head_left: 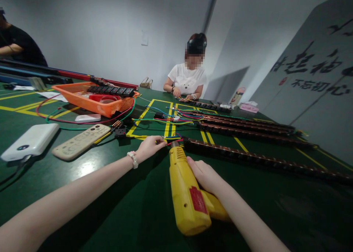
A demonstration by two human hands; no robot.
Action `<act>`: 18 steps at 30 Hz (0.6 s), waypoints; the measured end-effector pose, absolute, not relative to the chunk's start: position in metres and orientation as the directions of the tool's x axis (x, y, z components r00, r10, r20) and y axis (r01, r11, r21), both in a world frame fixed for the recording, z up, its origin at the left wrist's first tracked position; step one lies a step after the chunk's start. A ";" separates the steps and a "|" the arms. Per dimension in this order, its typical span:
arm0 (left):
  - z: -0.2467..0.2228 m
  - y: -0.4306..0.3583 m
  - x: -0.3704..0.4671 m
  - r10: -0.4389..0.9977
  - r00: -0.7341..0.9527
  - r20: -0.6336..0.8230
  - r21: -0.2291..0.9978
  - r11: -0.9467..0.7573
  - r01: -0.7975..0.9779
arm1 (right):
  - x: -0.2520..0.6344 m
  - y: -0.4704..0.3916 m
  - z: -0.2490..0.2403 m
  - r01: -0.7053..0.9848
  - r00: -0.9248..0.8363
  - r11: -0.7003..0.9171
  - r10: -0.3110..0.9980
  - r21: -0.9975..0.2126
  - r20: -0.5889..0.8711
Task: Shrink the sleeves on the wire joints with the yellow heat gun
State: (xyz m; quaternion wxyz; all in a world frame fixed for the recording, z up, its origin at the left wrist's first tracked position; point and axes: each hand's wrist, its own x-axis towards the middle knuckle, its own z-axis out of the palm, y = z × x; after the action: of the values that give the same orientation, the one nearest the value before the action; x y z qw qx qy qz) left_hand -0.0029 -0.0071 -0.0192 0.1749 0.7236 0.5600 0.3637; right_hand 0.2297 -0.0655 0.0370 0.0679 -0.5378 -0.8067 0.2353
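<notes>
My right hand (pixel 203 173) is wrapped round a yellow heat gun (pixel 182 187) with a red label on its side. The gun's metal nozzle points away from me at a bundle of coloured wires (pixel 176 136). My left hand (pixel 150 148), with a white band at the wrist, pinches these wires just left of the nozzle. The wires run into the near end of a long dark strip with copper-coloured parts (pixel 234 152), which stretches off to the right. A small black block (pixel 120 133) lies left of my left hand.
An orange basket (pixel 102 105) with black sockets stands at the left. Closer are a phone in a beige case (pixel 81 141) and a white power bank (pixel 30 141). More strips (pixel 248 125) lie beyond. A co-worker (pixel 187 79) sits across the green table (pixel 132 208).
</notes>
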 end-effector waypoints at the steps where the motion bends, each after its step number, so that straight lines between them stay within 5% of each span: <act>1: -0.021 -0.007 -0.002 0.929 0.086 0.359 0.665 -0.319 0.675 | 0.227 -0.066 0.037 0.835 -0.421 0.323 0.896 -0.446 -0.139; 18: -0.020 -0.009 0.006 0.896 -0.128 0.426 0.744 -0.266 0.613 | 0.212 -0.062 0.038 0.850 -0.488 0.457 0.871 -0.260 -0.063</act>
State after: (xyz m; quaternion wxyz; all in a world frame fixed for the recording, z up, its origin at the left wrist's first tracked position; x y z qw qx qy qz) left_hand 0.0060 -0.0092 -0.0202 0.1507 0.6429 0.5868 0.4687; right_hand 0.2123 -0.0623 0.0381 0.0392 -0.5046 -0.8527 0.1290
